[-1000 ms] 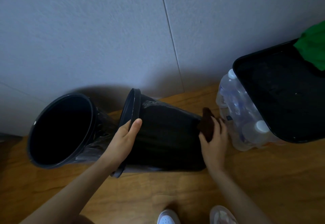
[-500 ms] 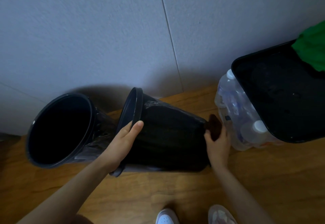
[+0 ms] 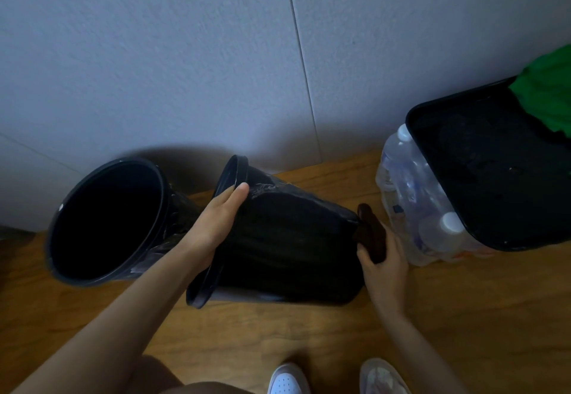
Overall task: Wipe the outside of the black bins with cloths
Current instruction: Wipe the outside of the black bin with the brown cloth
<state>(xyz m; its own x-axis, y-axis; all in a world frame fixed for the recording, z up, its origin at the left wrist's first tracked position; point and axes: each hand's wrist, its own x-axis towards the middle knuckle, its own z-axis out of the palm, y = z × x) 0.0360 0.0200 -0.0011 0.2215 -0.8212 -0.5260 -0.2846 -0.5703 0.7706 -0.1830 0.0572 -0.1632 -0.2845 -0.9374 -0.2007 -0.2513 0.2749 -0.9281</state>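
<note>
Right hand (image 3: 384, 265), brown cloth (image 3: 370, 234) against tipped bin (image 3: 287, 245)

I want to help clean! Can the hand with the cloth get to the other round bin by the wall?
Probably not yet. The tipped bin lies between the right hand and the other bin.

- Round black bins: two — the tipped bin (image 3: 287, 245) lying on its side, and the second round bin (image 3: 108, 220) just left of it.
- Rectangular black bin (image 3: 500, 171): one, at the right.
- Dark cloth (image 3: 370, 233): one.
- Green cloth (image 3: 547, 94): one (only partly in view at the right edge).
- Hands: two — left hand (image 3: 216, 223) and right hand (image 3: 383, 267).
- Pack of plastic bottles (image 3: 414, 196): one; the number of bottles inside cannot be told.
- Shoes (image 3: 287, 379): two.
</note>
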